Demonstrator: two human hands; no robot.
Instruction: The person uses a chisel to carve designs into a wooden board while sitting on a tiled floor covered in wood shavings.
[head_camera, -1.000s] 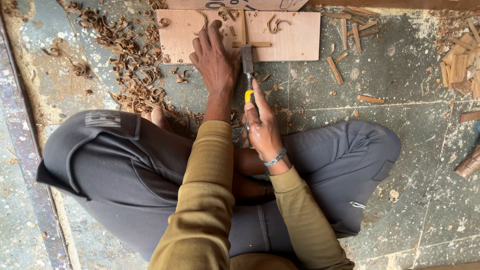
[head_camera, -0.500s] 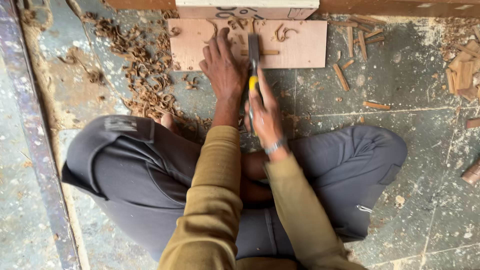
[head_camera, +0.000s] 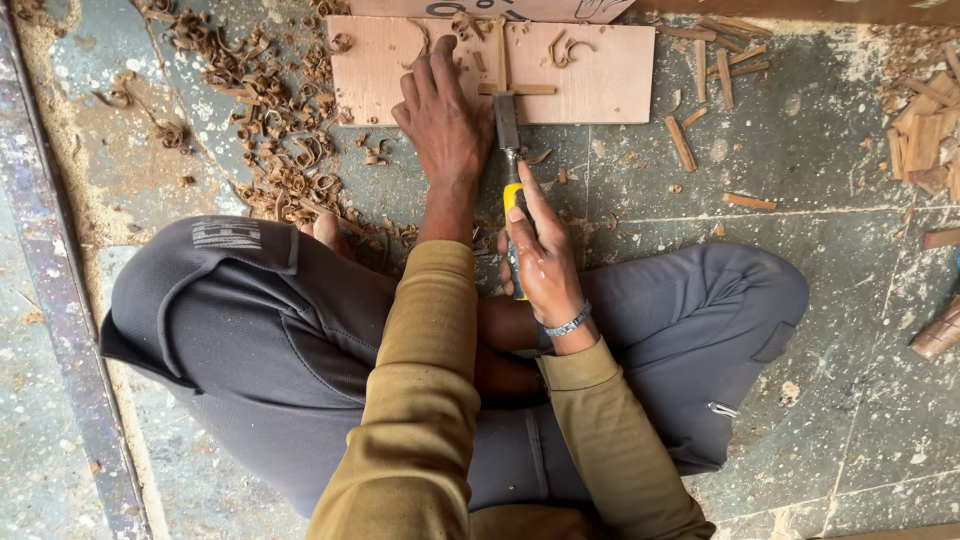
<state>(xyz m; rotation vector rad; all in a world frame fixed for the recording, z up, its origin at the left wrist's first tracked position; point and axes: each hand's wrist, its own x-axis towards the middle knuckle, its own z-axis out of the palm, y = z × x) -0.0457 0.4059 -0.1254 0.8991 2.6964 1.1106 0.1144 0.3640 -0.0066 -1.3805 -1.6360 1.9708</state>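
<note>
The right hand (head_camera: 545, 265) gripped the stiff chisel (head_camera: 510, 165) by its yellow handle while the left hand (head_camera: 440, 115) lay flat, pinning light, brittle wood strips (head_camera: 505, 75) on the board (head_camera: 620, 85).

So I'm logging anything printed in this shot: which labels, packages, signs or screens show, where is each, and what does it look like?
Board with dark markings: top edge, behind the plywood board; pale wood, black hand-drawn strokes, mostly cut off.
Printed patch: on the grey trousers at the person's left knee; small rectangle of faded pale lettering.
No packages, signs or screens in view.
</note>
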